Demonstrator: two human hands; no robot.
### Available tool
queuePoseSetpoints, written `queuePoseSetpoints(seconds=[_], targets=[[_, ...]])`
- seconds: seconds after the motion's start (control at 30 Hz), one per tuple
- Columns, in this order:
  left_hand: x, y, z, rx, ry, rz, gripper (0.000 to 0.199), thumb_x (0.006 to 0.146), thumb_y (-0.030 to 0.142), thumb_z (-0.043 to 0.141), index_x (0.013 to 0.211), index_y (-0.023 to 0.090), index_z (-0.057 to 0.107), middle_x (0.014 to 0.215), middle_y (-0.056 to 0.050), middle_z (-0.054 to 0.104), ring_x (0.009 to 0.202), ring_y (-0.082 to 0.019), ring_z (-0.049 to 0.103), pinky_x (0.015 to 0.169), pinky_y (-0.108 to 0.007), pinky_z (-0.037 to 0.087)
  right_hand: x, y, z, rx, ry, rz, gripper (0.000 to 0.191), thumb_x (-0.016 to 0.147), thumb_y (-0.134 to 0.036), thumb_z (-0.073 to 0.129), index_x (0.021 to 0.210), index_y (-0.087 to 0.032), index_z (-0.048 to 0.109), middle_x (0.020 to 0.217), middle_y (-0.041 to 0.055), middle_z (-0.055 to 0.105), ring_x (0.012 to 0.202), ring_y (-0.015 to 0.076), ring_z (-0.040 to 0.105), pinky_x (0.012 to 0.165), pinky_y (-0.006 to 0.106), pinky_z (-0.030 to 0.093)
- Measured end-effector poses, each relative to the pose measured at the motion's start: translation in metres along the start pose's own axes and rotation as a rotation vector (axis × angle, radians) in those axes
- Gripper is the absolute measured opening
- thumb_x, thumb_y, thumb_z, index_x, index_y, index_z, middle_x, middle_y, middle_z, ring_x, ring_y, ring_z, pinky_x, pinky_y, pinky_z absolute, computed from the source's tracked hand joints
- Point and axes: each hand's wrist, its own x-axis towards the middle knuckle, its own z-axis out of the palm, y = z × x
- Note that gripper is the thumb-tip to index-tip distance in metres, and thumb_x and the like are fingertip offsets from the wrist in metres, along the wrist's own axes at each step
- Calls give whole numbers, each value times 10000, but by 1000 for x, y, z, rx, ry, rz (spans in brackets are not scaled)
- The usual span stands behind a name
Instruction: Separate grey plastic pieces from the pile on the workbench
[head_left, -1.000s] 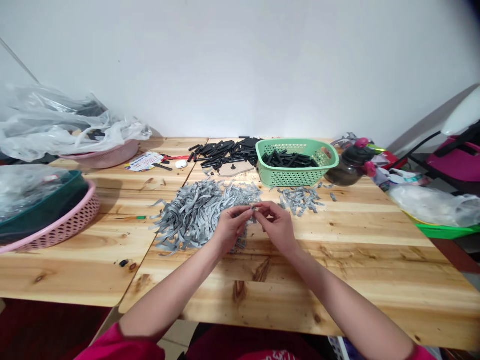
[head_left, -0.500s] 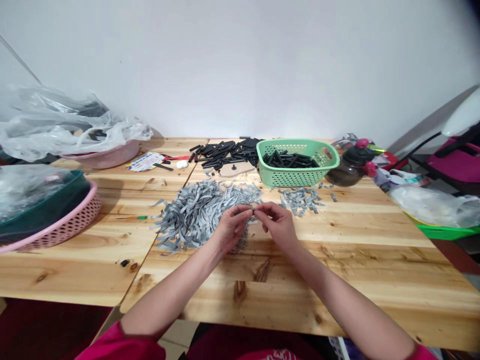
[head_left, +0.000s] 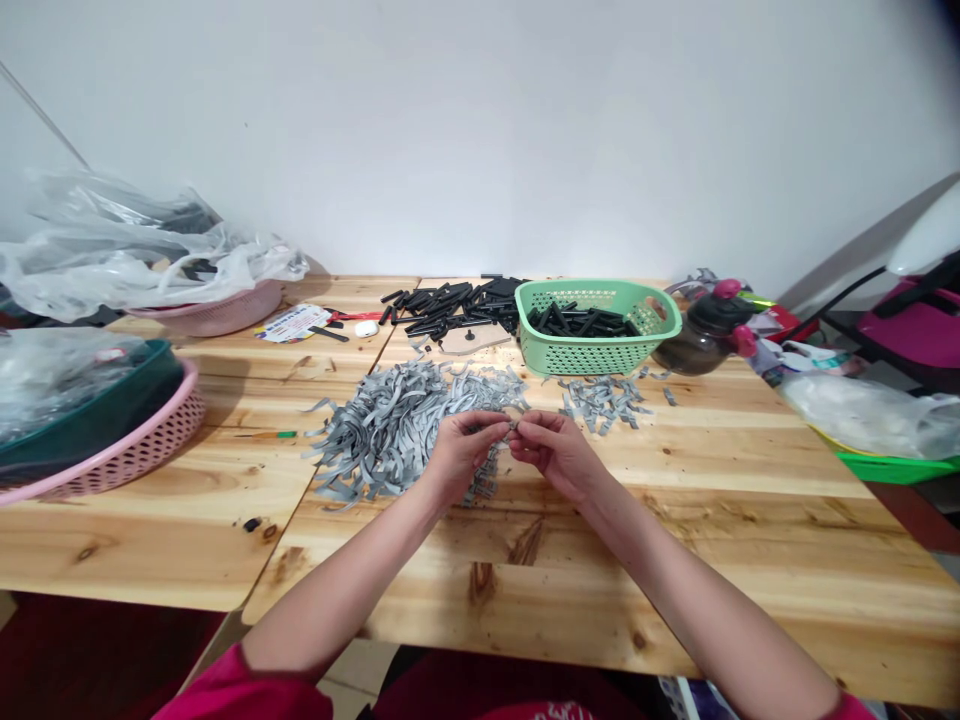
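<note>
One small grey strip (head_left: 513,425) sits pinched between the fingertips of left hand (head_left: 465,458) and right hand (head_left: 556,455), both grips closed on it, above the wooden table (head_left: 720,560); left hand lies beside a heap of grey strips (head_left: 390,432); right hand is nearest a smaller pile of short grey pieces (head_left: 601,402); green plastic basket (head_left: 592,360) holding black tubes (head_left: 577,320) stands beyond that pile.

The pinched grey scrap (head_left: 514,425) is mostly hidden (its shape unclear).
</note>
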Motion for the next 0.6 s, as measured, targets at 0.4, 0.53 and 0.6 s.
queuePoseSetpoints(seconds=[0.4, 0.53, 0.6], targets=[[-3, 1, 2, 117, 10, 172, 183, 627, 250, 836, 756, 165, 738, 796, -39, 713, 683, -120, 610, 646, -226, 479, -1, 1, 6, 30, 64, 43, 283, 525, -228, 886, 672, -138, 663, 589, -27, 618, 521, 66, 589, 551, 176, 543], [-2, 5, 0, 231, -3, 275, 134, 636, 240, 825, 719, 172, 744, 820, -60, 729, 808, -179, 656, 790, -293, 507, 0, 2, 4, 12, 73, 36, 275, 524, -228, 882, 686, -141, 678, 618, -17, 638, 541, 80, 600, 588, 212, 560], [-1, 7, -2, 301, -18, 318, 111, 647, 241, 817, 707, 179, 747, 818, -66, 731, 805, -187, 662, 798, -301, 507, 1, 1, 3, 1, 71, 27, 275, 522, -226, 883, 703, -140, 693, 655, -5, 661, 564, 89, 616, 611, 229, 569]])
